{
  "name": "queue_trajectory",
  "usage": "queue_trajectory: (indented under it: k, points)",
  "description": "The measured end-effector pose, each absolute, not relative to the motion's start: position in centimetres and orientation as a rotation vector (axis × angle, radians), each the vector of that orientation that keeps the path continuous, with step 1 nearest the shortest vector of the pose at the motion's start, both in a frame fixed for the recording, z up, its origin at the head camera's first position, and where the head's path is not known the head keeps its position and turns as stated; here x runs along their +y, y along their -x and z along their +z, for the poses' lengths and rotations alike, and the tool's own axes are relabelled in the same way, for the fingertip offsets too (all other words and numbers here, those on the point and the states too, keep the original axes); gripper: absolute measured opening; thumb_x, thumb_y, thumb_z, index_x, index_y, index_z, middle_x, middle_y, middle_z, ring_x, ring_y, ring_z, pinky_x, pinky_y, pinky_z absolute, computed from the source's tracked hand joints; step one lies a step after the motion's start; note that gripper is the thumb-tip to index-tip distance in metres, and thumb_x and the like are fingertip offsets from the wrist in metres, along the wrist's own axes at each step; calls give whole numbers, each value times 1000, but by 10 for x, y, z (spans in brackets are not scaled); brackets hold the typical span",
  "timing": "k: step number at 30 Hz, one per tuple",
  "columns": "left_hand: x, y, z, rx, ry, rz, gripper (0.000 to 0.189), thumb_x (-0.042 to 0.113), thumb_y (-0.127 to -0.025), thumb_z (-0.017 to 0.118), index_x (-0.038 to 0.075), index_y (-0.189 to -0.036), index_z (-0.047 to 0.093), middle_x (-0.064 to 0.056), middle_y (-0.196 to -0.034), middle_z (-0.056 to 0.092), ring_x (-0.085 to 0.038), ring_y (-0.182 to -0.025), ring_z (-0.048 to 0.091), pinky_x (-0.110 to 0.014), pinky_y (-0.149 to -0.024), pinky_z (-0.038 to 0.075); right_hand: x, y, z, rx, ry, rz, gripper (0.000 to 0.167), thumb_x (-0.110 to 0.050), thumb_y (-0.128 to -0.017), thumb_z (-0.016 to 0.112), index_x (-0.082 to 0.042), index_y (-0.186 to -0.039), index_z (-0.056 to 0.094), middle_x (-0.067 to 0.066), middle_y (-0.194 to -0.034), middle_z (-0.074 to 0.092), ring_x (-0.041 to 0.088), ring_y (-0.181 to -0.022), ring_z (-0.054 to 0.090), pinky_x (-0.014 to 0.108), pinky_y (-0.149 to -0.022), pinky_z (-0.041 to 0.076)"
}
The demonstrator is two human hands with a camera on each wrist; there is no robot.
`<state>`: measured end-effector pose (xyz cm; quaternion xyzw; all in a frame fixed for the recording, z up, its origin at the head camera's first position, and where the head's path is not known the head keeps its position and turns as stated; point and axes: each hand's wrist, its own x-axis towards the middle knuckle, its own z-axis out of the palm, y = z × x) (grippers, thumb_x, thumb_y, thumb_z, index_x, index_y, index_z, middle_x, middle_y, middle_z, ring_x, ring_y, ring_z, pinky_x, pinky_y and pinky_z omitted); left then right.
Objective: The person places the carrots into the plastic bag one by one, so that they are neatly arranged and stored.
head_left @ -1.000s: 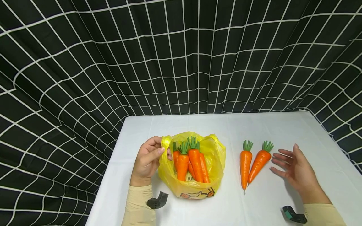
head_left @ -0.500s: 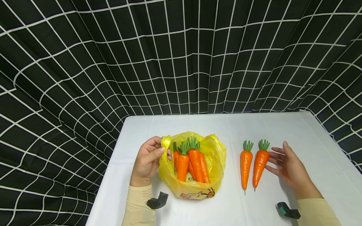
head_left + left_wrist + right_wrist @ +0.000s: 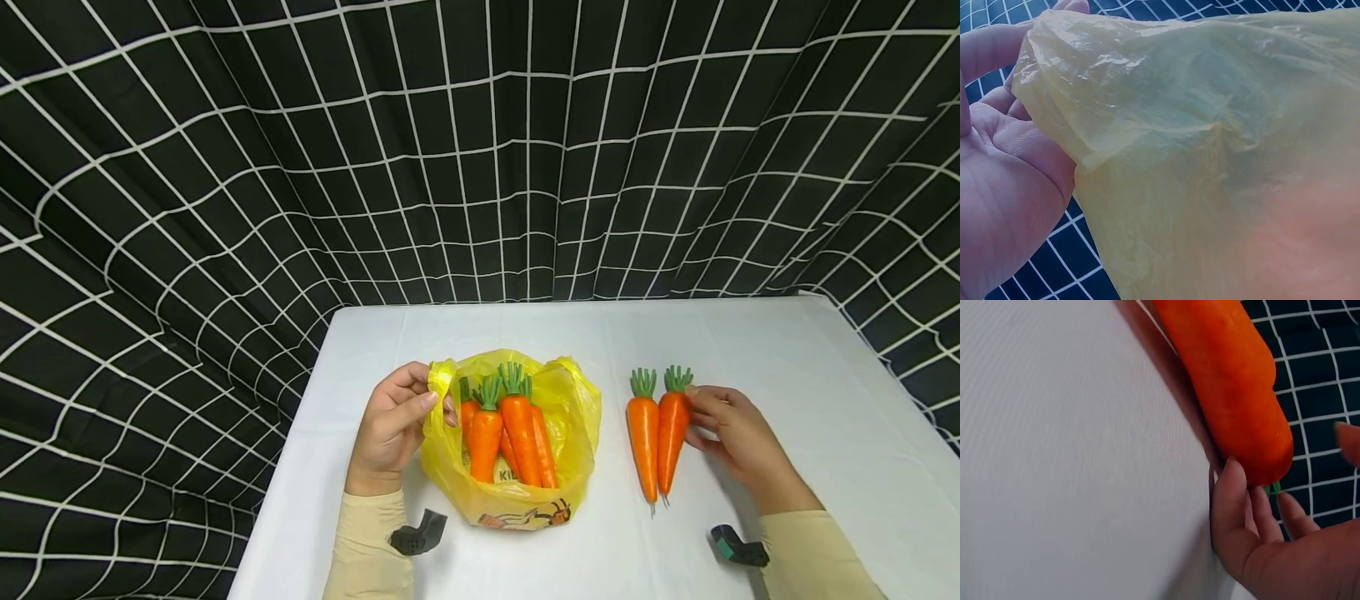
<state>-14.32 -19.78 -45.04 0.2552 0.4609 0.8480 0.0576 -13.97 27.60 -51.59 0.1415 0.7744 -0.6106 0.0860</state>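
Observation:
In the head view a yellow plastic bag (image 3: 572, 454) stands with its mouth spread, and several orange carrots (image 3: 520, 437) with green tops lie inside. My left hand (image 3: 392, 429) pinches the bag's left rim between thumb and fingers; in the left wrist view the thin plastic (image 3: 1141, 144) stretches away from that hand. To the right, two carrots lie side by side on the cloth, a left one (image 3: 642, 442) and a right one (image 3: 672, 442). My right hand (image 3: 742, 437) touches the right carrot's outer side with its fingers. In the right wrist view the thumb stands apart from the carrot (image 3: 1229, 381).
A white cloth covers the table (image 3: 810, 358). Behind it and at both sides hangs a black curtain (image 3: 480, 167) with a white grid. Dark devices (image 3: 418, 533) stick out at both wrists.
My right hand has moved left, pushing the right carrot from a slant to nearly upright and up against the other one, which now tilts slightly. My left hand and the bag have stayed put.

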Motion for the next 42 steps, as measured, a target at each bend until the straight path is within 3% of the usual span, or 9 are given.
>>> queue_trajectory:
  k: [4,9,19,35,42]
  points:
    - [-198,143,-450,1395,-777,2570,37,-14,-101,39,6,-113,67,-9,-94,71,-19,-80,71,-30,-77,64,271,142,-517,2356,-439,-1732,80,-32,-112,60,16,-160,19,37,-148,41,32,-117,62,34,-85,65]
    - [-198,143,-450,1391,-789,2562,37,-14,-101,39,7,-113,67,-9,-94,72,-19,-79,71,-30,-77,64,268,144,-518,2379,-459,-1658,82,-30,-109,66,16,-160,20,38,-148,42,46,-126,57,39,-88,65]
    - [-199,146,-451,1334,-869,2554,39,-16,-101,38,5,-117,67,-10,-98,74,-19,-82,73,-29,-79,64,261,144,-517,2444,-414,-1566,82,-26,-105,73,19,-155,26,36,-137,50,36,-110,66,38,-83,66]
    - [-197,144,-449,1346,-835,2558,39,-15,-100,39,6,-115,68,-10,-97,73,-19,-82,72,-30,-79,65,267,144,-520,2436,-427,-1526,77,-28,-107,67,13,-160,30,35,-140,51,36,-111,68,41,-89,65]
    - [-196,145,-450,1333,-870,2557,38,-15,-100,38,4,-116,67,-11,-98,74,-19,-82,73,-29,-79,64,267,146,-519,2446,-387,-1498,79,-28,-105,71,10,-162,31,32,-137,49,37,-111,63,37,-86,65]
